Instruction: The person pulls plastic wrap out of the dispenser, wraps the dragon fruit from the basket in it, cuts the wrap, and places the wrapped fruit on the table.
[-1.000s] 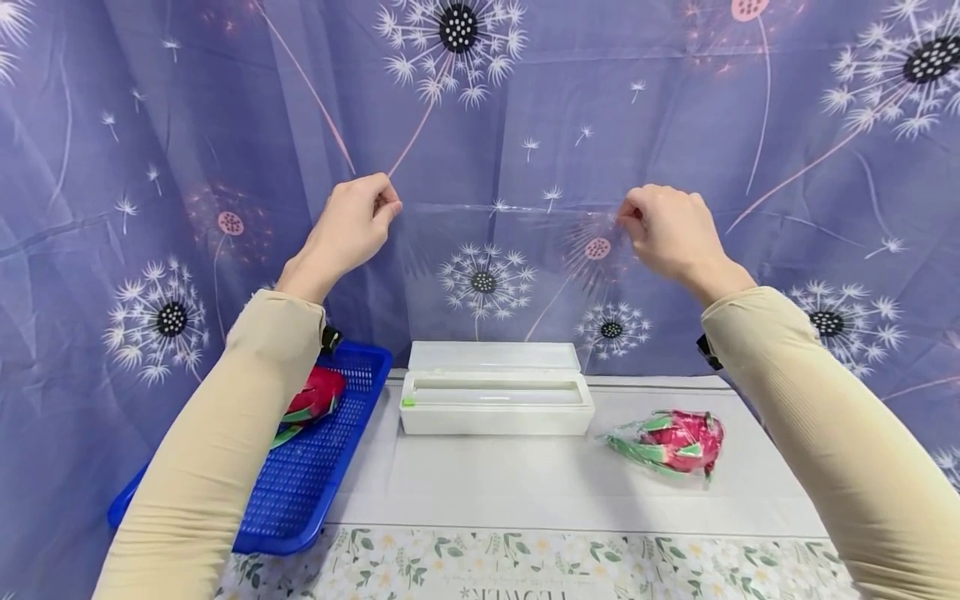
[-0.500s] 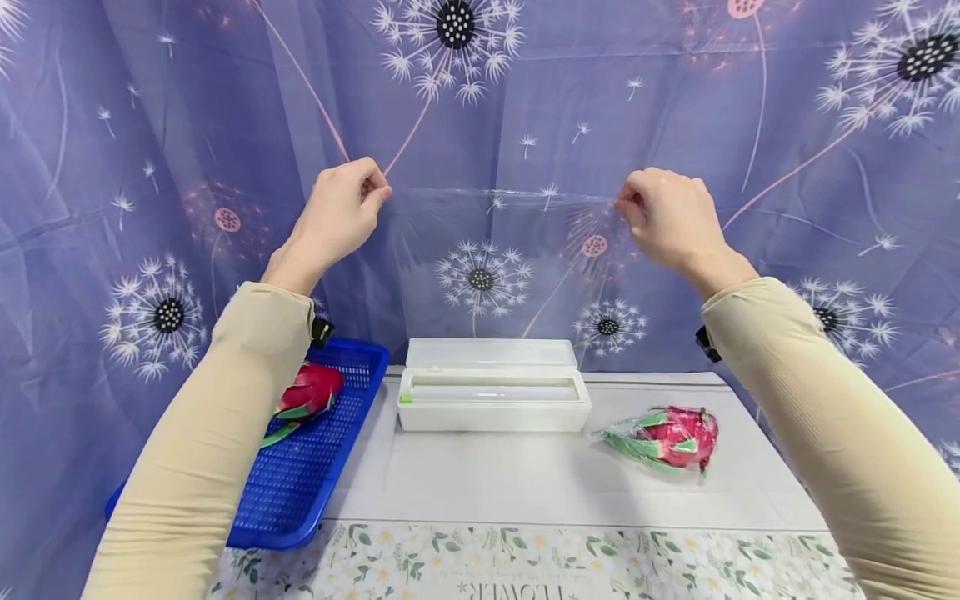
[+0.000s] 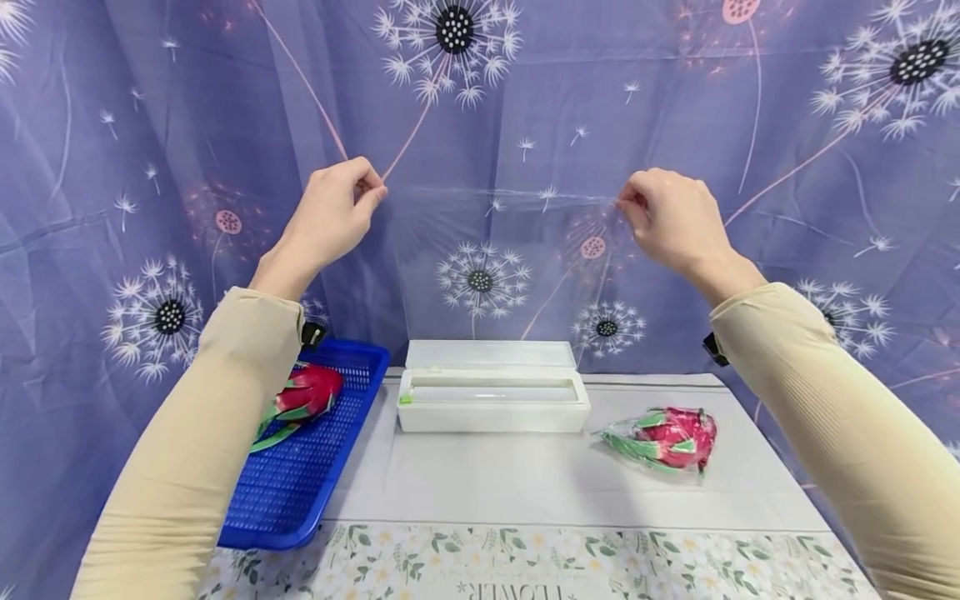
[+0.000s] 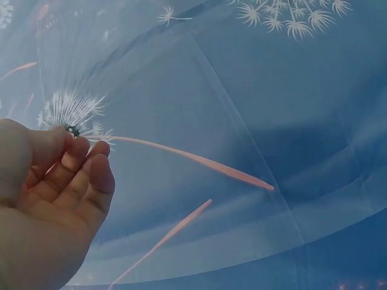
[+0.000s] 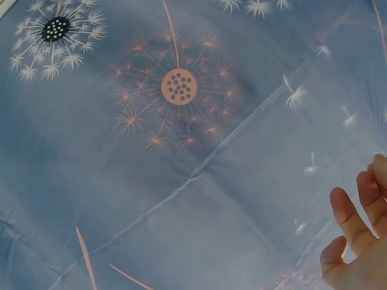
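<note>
A clear sheet of cling film (image 3: pixel 510 223) is stretched upright between my two hands, above a white dispenser box (image 3: pixel 495 418). My left hand (image 3: pixel 328 215) pinches the film's upper left corner between thumb and forefinger; in the left wrist view, creases fan out from that left hand (image 4: pixel 57 199). The upper right corner is pinched by my right hand (image 3: pixel 671 218). Only part of that right hand (image 5: pixel 363 232) enters the right wrist view, at its edge. The box's lid (image 3: pixel 489 355) is raised at the back, and a film roll (image 3: pixel 491 392) shows inside.
On the white tabletop (image 3: pixel 480 483), a dragon fruit (image 3: pixel 678 439) wrapped in film lies to the right. A blue basket (image 3: pixel 347 454) at left holds an unwrapped dragon fruit (image 3: pixel 313 390), partly behind the left sleeve. A purple dandelion-print curtain (image 3: pixel 570 108) hangs close behind the box.
Both hands have risen slightly, the left one also shifting left, and the film between them is pulled taller and wider. Over the last half second the hands have barely moved.
</note>
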`<state>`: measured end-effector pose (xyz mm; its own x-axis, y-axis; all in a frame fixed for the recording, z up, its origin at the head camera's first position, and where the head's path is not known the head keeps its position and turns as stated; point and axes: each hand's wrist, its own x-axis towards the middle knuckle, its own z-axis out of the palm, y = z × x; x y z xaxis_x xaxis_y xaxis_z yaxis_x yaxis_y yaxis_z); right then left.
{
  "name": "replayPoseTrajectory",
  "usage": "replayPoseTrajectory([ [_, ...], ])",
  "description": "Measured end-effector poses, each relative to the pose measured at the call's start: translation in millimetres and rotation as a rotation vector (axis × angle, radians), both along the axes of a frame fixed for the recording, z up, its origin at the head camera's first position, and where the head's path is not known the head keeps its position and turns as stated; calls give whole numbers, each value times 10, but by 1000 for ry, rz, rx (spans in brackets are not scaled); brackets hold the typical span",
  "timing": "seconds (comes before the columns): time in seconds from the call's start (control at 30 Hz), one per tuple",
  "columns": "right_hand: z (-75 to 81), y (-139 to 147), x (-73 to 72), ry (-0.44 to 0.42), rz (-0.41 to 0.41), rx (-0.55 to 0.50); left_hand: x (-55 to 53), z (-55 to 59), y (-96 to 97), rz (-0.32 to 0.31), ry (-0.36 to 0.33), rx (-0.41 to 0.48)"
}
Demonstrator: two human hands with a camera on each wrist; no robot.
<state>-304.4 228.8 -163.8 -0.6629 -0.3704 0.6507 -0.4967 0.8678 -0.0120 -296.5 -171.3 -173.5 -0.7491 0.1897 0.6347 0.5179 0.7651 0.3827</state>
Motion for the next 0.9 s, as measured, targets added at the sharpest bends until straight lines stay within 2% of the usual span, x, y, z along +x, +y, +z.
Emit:
replayPoseTrajectory([
  [0.1,-43,1,69,29,40,-3,68,-27,-45,-15,-9,-14],
  [0.23,-128,-4,215,123,115,18,188,-80,-102,-44,-4,-38],
  [0.43,-321,3,559,265,256,63,442,-261,-182,-127,53,-98],
  [0.57,-482,15,812,318,351,101,631,-408,-217,-214,120,-148],
  [0.67,-631,55,991,308,387,153,745,-510,-210,-292,157,-172],
  [0.77,-799,106,1149,286,418,181,842,-609,-193,-381,163,-197],
  [0.9,-978,133,1338,273,483,179,994,-773,-212,-500,125,-224],
])
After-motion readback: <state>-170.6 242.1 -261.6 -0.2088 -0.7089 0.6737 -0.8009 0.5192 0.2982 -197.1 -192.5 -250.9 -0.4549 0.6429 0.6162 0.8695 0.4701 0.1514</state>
